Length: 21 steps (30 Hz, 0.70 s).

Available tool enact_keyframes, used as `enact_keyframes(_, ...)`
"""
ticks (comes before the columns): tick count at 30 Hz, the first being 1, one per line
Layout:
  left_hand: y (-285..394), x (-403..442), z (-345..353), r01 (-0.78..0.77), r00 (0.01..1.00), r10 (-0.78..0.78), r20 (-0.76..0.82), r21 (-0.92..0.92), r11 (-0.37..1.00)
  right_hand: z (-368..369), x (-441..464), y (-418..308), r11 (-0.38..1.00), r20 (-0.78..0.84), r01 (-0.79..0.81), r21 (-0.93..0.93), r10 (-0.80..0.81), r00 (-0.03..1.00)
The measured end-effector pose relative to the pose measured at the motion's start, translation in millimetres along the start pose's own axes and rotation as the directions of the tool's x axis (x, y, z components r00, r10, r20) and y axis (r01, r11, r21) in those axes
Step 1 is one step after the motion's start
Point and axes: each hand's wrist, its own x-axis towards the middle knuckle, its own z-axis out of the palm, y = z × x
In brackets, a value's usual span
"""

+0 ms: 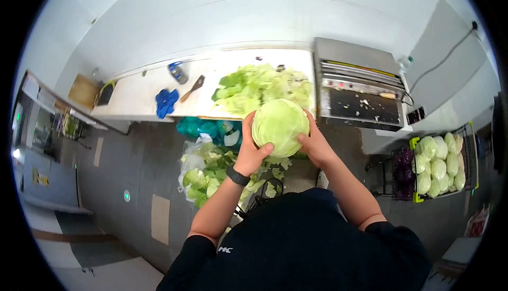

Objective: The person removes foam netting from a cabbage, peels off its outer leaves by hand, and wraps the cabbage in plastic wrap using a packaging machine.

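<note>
Partly hidden behind the cabbage (280, 124) both hands (251, 153) (318, 145) grip, loose leaves (254, 82) lie on the counter (133, 98) near a metal machine (357, 55).

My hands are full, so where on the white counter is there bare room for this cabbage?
The widest bare patch on the white counter lies between the blue cloth and the dark item at the left; the cabbage would probably fit there. A narrower strip runs between the brown-handled tool and the leaf pile. That pile crowds the right part.
</note>
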Motion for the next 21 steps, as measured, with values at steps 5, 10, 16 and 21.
enact_keyframes(5, -30.5, 87.6, 86.2, 0.28, 0.901, -0.285, 0.327, 0.065, 0.958, -127.3, 9.1, 7.5, 0.969, -0.161, 0.245, -0.039, -0.248, 0.955)
enact_keyframes(10, -90.2, 151.7, 185.8, 0.194, 0.941, -0.253, 0.224, 0.255, 0.947, -237.3, 22.2, -27.5, 0.853, -0.222, 0.134, -0.504, -0.277, 0.935)
enact_keyframes(16, -124.3, 189.1, 253.6, 0.002, 0.971, -0.103, 0.217, 0.42, 0.907, -319.5, 38.2, -49.9, 0.812, -0.134, 0.121, -0.571, -0.237, 0.962)
enact_keyframes(21, -136.2, 195.6, 268.2, -0.021, 0.953, -0.149, 0.262, 0.551, 0.834, -344.4, 42.0, -38.3, 0.744, -0.12, 0.09, -0.662, -0.224, 0.967)
